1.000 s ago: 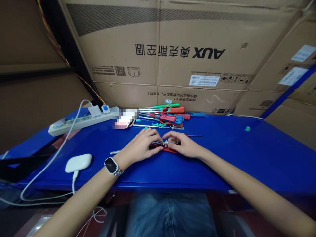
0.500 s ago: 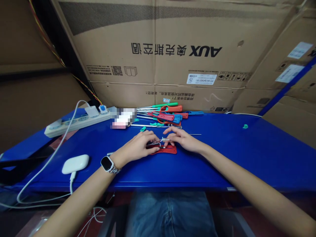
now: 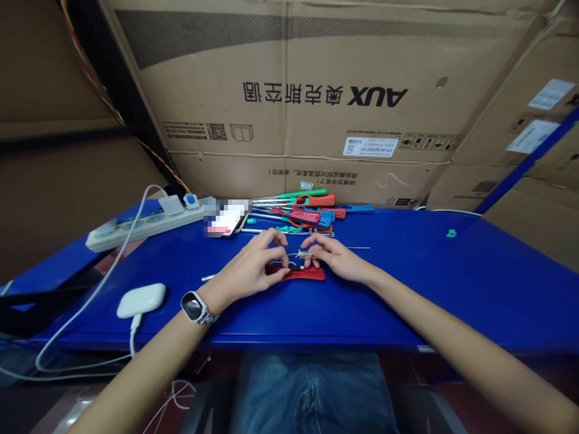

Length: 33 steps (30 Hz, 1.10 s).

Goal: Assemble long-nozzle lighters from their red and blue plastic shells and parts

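On your worktop (image 3: pixel 452 289), a handle (image 3: pixel 312 274) lies between your left hand (image 3: pixel 253 262) and right hand (image 3: pixel 341 259); behind them lies a pile of lighters (image 3: pixel 307 215); left of that sits a phone (image 3: pixel 231 218), then a power strip (image 3: pixel 140 229); a case (image 3: pixel 142 300) lies left of your watch (image 3: pixel 192 306); a box (image 3: pixel 289 120) stands behind the pile.

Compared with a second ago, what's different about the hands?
The right hand moved slightly forward, uncovering more of the red case; the clear piece is at its fingertips. The left hand now arches higher. The coloured pile and power strip stayed put.
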Tool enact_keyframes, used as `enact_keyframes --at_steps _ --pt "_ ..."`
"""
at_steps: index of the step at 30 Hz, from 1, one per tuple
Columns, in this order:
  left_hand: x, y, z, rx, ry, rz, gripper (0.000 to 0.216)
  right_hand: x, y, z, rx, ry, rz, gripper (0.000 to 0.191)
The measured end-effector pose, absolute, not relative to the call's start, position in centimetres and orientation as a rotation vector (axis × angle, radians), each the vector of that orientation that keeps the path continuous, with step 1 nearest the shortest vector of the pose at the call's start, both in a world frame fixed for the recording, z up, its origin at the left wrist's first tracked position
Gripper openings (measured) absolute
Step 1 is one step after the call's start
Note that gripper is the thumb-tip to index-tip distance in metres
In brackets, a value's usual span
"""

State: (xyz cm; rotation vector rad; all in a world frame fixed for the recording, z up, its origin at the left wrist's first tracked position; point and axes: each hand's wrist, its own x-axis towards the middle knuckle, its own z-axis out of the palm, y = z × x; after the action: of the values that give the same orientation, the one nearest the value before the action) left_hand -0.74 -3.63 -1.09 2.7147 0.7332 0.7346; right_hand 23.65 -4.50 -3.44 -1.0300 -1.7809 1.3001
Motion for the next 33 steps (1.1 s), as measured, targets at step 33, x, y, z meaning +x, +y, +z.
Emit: enact_keyframes --at_steps 33 --pt "-0.1 -3.4 -1.7 2.786 0.859 0.527 0.007 21.9 -7.3 -4.0 -1.325 -2.280 0.355 0.021"
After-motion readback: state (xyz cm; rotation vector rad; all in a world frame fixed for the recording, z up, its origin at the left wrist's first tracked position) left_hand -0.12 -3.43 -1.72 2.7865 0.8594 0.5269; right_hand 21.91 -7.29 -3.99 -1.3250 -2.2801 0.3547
